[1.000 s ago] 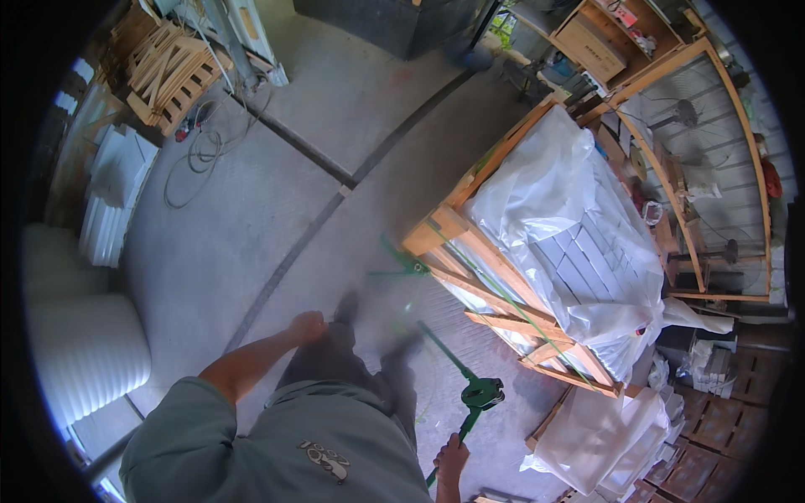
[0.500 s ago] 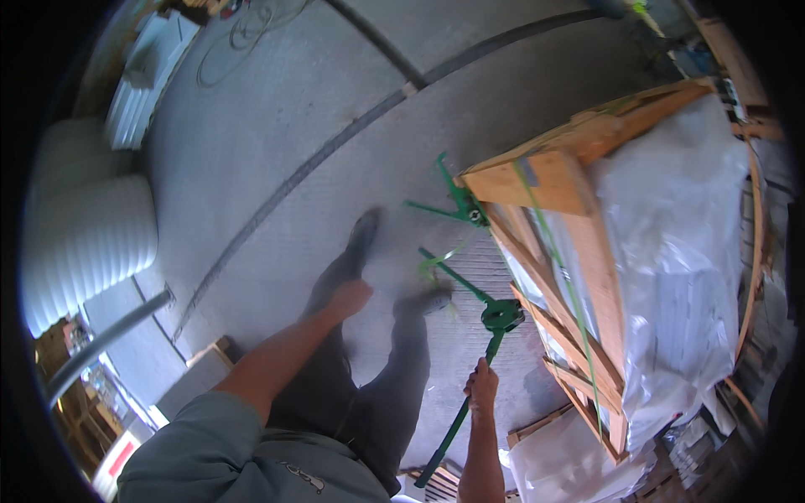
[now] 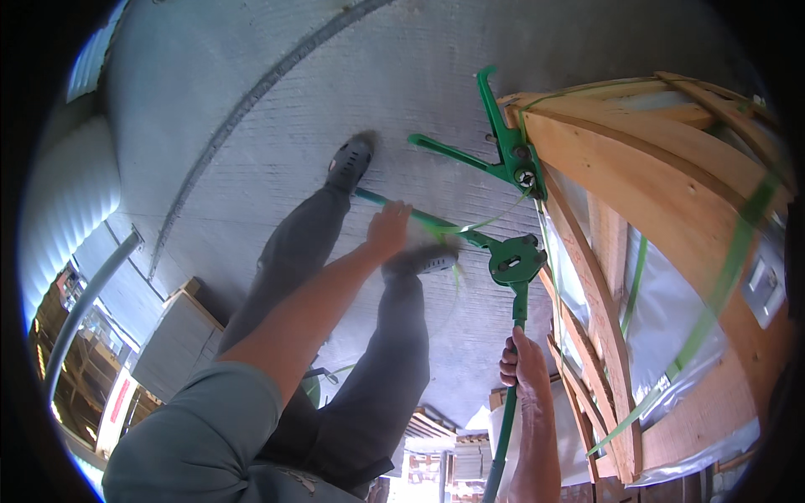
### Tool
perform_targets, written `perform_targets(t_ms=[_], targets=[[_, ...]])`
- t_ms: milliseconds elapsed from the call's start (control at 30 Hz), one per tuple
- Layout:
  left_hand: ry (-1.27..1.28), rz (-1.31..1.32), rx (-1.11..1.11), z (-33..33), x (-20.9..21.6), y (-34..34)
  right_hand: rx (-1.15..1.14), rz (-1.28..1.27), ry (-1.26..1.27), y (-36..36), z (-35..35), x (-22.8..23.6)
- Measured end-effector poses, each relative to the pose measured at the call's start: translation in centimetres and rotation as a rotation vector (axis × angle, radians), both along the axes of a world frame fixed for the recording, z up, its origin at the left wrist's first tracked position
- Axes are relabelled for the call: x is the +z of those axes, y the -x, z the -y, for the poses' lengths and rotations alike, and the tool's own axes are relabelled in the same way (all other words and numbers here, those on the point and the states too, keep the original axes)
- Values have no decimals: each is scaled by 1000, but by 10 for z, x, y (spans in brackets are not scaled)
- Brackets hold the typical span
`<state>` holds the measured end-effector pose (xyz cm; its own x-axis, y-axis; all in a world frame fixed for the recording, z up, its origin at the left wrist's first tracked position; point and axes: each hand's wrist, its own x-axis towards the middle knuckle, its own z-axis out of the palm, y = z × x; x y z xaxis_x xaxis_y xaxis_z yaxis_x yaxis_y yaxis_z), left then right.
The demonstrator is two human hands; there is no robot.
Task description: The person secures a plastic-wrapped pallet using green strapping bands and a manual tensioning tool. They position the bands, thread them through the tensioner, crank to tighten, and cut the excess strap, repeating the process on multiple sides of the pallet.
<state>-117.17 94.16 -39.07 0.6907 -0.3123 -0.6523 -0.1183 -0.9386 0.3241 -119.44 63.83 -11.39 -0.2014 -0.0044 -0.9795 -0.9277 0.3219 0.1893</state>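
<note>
A green strapping sealer (image 3: 516, 260) with two long handles sits with its rounded head against the side of a wooden crate (image 3: 641, 189). My left hand (image 3: 390, 228) is closed on its upper handle, which points left over the floor. My right hand (image 3: 524, 365) wraps round the other handle, which runs down toward the lower edge. Just above, a green strap tensioner (image 3: 516, 159) with two spread levers hangs at the crate's corner, touched by neither hand. A loose green strap end (image 3: 482, 225) trails between the two tools. Part of the sealer's jaw is hidden against the crate.
Green straps (image 3: 696, 335) run round the crate, over white plastic wrapping. My shoes (image 3: 350, 161) stand on the concrete floor (image 3: 251, 159). At the left are a white foam roll (image 3: 75, 197), a grey metal rail (image 3: 92, 302) and a grey box (image 3: 180, 339).
My left hand has moved from free air onto the sealer's upper handle. The crate and both tools now appear larger and closer. My right hand keeps its hold.
</note>
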Motion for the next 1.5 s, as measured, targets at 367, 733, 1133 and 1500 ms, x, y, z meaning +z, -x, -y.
perform_targets(t_ms=[367, 733, 1133, 1500], targets=[[-177, -110, -68, 7, -46, -13, -43, -174, -93, -46, 1, -9], [-108, -255, 93, 17, -75, 4, 144, -297, -143, -105, 18, -24], [-80, -374, 112, 33, -82, 9, 187, -353, -70, -142, 13, -26], [-69, -395, 129, 42, -84, 21, 206, -400, -77, -147, 15, -33]])
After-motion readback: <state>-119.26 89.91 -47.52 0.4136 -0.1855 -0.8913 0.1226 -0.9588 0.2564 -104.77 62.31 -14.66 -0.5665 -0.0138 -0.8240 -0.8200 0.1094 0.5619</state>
